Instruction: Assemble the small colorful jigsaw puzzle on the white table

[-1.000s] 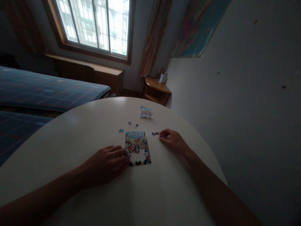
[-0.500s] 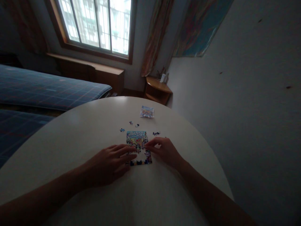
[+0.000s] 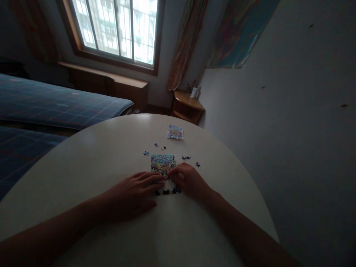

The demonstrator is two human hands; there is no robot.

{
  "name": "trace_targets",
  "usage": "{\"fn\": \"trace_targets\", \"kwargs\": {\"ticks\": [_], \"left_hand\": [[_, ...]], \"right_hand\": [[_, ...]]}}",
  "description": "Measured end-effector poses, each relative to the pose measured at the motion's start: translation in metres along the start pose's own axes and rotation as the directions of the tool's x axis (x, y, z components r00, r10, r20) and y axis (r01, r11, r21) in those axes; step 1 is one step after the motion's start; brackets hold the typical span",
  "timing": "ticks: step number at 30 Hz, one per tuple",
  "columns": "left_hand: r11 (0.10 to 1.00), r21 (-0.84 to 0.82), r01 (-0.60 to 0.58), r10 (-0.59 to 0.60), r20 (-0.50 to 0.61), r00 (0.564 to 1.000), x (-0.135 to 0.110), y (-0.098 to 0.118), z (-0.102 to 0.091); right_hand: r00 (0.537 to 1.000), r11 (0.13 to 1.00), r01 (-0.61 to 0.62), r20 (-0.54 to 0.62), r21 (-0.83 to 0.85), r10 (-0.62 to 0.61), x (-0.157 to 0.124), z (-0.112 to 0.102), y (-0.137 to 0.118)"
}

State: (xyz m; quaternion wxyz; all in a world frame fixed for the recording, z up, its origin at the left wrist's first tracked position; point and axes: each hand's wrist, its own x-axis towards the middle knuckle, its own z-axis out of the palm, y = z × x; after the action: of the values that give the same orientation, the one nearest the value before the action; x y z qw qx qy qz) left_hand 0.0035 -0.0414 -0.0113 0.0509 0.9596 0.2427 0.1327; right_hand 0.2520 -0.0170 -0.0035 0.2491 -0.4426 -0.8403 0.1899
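A colourful jigsaw puzzle (image 3: pixel 163 161) lies on the white round table, with cartoon figures and lettering along its top. A pale gap shows in its lower middle. My left hand (image 3: pixel 139 189) rests flat over the puzzle's left side, fingers stretched out, covering part of it. Over the gap's upper edge, my right hand (image 3: pixel 191 180) pinches with thumb and forefinger at a small puzzle piece, mostly hidden by the fingertips. Loose pieces lie around: a blue piece (image 3: pixel 146 153) at the upper left, two above the puzzle, a dark cluster (image 3: pixel 186 158) and a single piece (image 3: pixel 197 164) on the right.
A small printed packet (image 3: pixel 175 132) lies farther back on the table (image 3: pixel 116 137). Beyond the table's left edge is a plaid-covered mattress (image 3: pixel 66 105). A wooden corner shelf (image 3: pixel 189 102) stands behind, and a white wall runs along the right.
My right hand has shifted slightly left and down over the puzzle's gap, uncovering a loose piece on the right. My left hand stays spread on the puzzle. The view has shifted slightly.
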Motion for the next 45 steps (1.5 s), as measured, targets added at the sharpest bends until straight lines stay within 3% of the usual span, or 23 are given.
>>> {"fn": "trace_targets", "kwargs": {"ticks": [10, 18, 23, 29, 32, 35, 38, 45], "left_hand": [[0.999, 0.020, 0.027, -0.028, 0.042, 0.999, 0.001, 0.000, 0.000], [1.000, 0.004, 0.020, -0.020, 0.009, 1.000, -0.001, -0.003, 0.005], [1.000, 0.008, 0.016, -0.016, 0.019, 1.000, -0.001, -0.002, 0.003], [0.999, -0.044, 0.024, -0.026, -0.026, 0.999, 0.001, -0.002, 0.001], [0.993, -0.019, 0.117, -0.119, -0.102, 0.988, 0.002, -0.018, 0.004], [0.952, 0.042, 0.302, -0.289, -0.192, 0.938, 0.003, -0.044, 0.008], [0.908, 0.076, 0.412, -0.394, -0.174, 0.902, 0.004, -0.061, 0.011], [0.873, 0.082, 0.481, -0.466, -0.154, 0.871, 0.002, -0.056, 0.002]], "right_hand": [[0.997, 0.997, 0.062, -0.044, -0.041, -0.064, -0.001, 0.005, 0.006], [0.998, 0.998, 0.047, -0.046, -0.045, -0.049, 0.000, 0.005, 0.005], [0.994, 0.984, 0.096, -0.042, -0.148, -0.104, -0.001, 0.005, 0.005], [0.956, 0.864, 0.291, 0.151, -0.410, -0.250, -0.007, -0.007, -0.008], [0.942, 0.828, 0.325, 0.234, -0.458, -0.240, -0.009, -0.013, -0.015], [0.936, 0.827, 0.332, 0.268, -0.453, -0.229, -0.009, -0.016, -0.017], [0.936, 0.837, 0.330, 0.265, -0.437, -0.231, -0.009, -0.017, -0.015], [0.935, 0.847, 0.340, 0.245, -0.409, -0.257, -0.009, -0.014, -0.007]]}}
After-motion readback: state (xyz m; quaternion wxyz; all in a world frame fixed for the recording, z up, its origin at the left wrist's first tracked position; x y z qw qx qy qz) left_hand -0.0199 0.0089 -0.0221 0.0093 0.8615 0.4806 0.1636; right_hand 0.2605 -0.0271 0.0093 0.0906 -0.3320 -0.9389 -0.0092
